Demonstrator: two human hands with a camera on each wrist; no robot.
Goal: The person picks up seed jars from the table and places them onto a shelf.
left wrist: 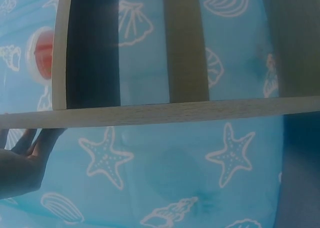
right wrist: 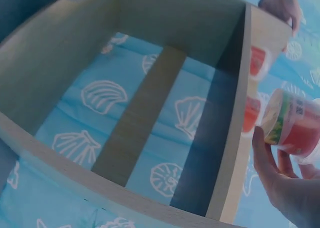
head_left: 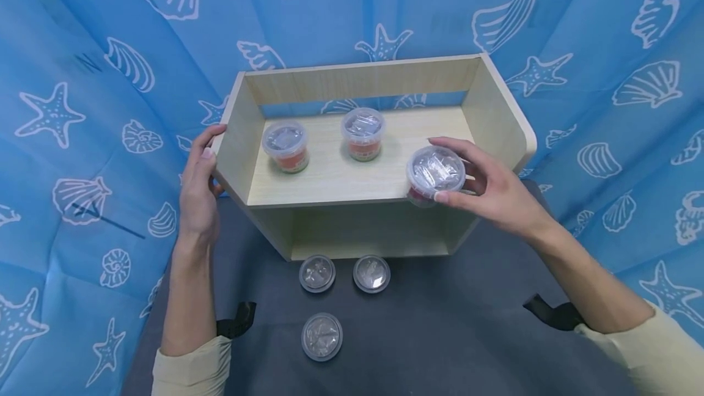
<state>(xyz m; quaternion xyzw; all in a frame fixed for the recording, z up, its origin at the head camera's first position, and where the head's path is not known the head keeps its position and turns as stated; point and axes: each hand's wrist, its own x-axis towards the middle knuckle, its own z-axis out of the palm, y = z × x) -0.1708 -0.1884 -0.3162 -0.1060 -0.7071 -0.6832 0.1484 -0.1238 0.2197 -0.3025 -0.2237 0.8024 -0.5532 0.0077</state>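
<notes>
My right hand [head_left: 484,182] grips a clear-lidded plastic cup [head_left: 437,170] with red contents, held over the front edge of the upper shelf. In the right wrist view the cup [right wrist: 295,123] is tilted, showing its printed label and base. Two similar cups stand upright on the upper board, one at the left [head_left: 286,146] and one in the middle [head_left: 363,133]. My left hand [head_left: 199,182] rests against the left side panel of the pale wooden shelf unit [head_left: 357,200], thumb and fingers at its edge. In the left wrist view part of that hand [left wrist: 22,160] shows beside the panel.
Three lidded cups stand on the dark grey table [head_left: 440,322] in front of the shelf: two side by side, left [head_left: 317,273] and right [head_left: 371,274], and one nearer [head_left: 321,337]. A blue shell-patterned curtain [head_left: 82,139] hangs behind and at both sides.
</notes>
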